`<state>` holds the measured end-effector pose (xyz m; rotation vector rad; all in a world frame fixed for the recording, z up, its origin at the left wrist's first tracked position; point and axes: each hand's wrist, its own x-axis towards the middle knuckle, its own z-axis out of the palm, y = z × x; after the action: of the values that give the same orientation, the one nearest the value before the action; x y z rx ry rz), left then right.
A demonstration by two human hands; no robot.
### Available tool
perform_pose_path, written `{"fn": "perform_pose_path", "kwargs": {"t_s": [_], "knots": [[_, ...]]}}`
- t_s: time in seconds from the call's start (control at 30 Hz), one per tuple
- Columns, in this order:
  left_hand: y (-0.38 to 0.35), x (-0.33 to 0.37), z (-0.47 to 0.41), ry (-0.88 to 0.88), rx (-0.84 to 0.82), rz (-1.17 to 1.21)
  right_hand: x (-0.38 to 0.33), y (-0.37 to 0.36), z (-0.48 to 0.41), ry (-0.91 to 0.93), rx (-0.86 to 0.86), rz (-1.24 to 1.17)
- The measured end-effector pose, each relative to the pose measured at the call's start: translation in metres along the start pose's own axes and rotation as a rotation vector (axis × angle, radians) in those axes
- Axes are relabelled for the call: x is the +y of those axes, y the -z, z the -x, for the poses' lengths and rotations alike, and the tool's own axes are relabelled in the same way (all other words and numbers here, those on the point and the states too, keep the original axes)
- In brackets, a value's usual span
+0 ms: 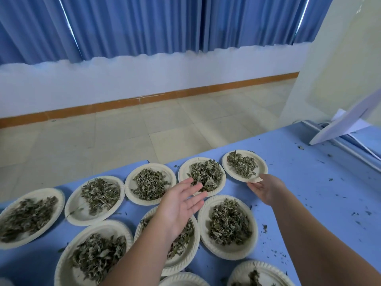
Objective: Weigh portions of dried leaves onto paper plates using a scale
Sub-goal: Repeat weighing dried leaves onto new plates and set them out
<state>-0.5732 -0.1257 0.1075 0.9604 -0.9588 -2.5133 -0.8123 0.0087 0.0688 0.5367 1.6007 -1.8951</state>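
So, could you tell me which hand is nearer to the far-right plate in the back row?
Right. The right hand pinches the near rim of the far-right plate; the left hand hovers open over the neighbouring plate, to its left.

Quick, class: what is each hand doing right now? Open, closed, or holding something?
Left hand: open, holding nothing.
Right hand: pinches the near rim of the far right plate.
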Motion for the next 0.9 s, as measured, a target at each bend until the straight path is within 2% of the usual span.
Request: {"fn": "perform_pose_path", "kwargs": {"t_s": [0.2,0.4,0.57,0.7,0.9], "knots": [[0.005,0.011,0.038,-0.019,-0.043,0.015,-0.003,0.005,0.043,0.019,-0.063,0.013],[0.024,0.043,0.107,-0.067,-0.028,0.065,0.011,-0.027,0.150,-0.013,-0.300,0.027],[0.076,0.074,0.199,-0.139,0.067,0.083,0.062,-0.083,0.271,-0.052,-0.506,0.117],[0.140,0.093,0.285,-0.206,0.157,0.069,0.115,-0.120,0.361,-0.074,-0.592,0.167],[0.229,0.082,0.403,-0.271,0.303,0.022,0.203,-0.144,0.457,-0.164,-0.743,0.208]]}}
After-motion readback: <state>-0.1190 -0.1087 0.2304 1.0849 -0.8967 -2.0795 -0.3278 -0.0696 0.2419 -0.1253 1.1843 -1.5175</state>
